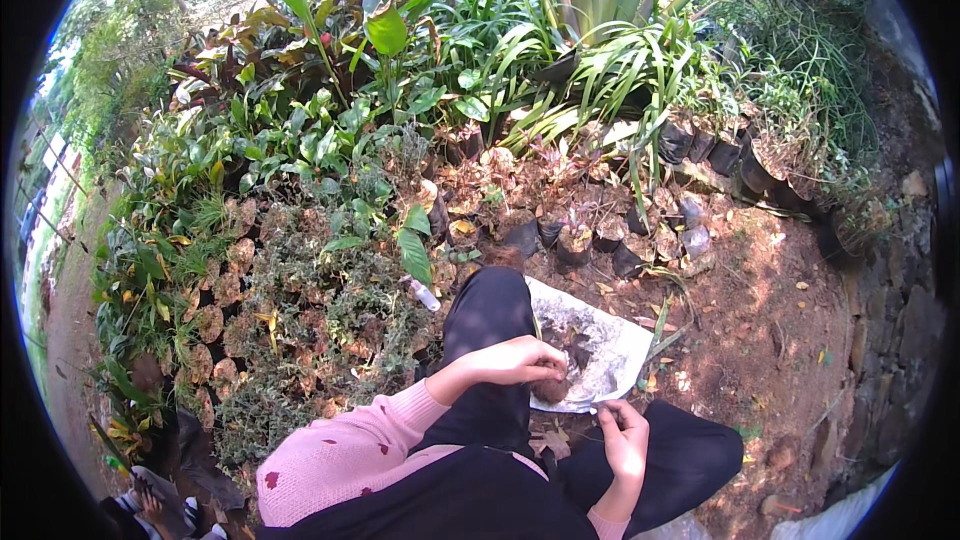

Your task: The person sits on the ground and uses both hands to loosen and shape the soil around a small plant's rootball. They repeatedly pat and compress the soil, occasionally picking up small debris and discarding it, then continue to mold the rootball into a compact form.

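In front of my crossed legs lies a white sheet (633, 334) with pale, crumbly grey-white material (594, 337) on it. My left hand (522, 360) reaches over the sheet's near left side, its fingers bent down around a brown fibrous clump (549, 389). Close to the sheet's lower right edge is my right hand (624, 443), thumb and fingers pinched together. A small pale and dark bit (596, 410) shows at those fingertips, too small to name. The two hands are apart.
Low grey-green potted plants (330, 285) crowd the left, with a clear plastic bottle (422, 294) among them. Black nursery bags (574, 243) stand in rows beyond the sheet. Bare brown soil (765, 325) runs right to a stone wall (890, 340). Another person (160, 505) shows at lower left.
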`<state>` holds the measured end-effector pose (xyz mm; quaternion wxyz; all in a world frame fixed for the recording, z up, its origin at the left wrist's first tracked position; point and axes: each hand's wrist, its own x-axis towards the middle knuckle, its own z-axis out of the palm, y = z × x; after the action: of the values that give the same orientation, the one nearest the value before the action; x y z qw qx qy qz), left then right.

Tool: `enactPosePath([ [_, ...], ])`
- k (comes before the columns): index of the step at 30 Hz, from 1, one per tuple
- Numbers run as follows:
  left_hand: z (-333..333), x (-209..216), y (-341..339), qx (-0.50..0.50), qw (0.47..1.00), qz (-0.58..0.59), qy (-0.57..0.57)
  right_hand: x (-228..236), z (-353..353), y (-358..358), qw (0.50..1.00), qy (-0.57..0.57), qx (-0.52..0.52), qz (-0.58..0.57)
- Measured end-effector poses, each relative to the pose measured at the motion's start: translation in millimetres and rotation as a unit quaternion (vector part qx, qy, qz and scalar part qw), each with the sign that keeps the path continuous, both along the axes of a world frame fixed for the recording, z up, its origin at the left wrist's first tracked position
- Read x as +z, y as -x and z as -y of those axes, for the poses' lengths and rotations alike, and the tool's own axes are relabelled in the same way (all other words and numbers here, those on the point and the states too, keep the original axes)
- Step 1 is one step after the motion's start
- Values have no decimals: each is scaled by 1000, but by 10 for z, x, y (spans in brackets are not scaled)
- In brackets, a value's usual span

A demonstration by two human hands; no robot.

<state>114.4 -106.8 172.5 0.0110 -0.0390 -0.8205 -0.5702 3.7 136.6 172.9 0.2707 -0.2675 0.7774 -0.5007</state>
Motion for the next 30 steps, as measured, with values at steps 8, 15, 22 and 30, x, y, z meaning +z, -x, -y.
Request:
enactPosePath([
  [8,-207,-1196,701,246,967,69,15,-110,-158,339,994,-39,-96,21],
  [15,-891,-2809,1548,315,838,443,53,-485,-282,338,983,-18,-175,53],
  [22,-1369,-3446,1614,518,551,579,-305,-566,-153,367,972,-131,-196,-20],
  [30,-1284,-4286,1452,609,491,480,-397,-651,-224,492,970,-157,-175,-63],
])
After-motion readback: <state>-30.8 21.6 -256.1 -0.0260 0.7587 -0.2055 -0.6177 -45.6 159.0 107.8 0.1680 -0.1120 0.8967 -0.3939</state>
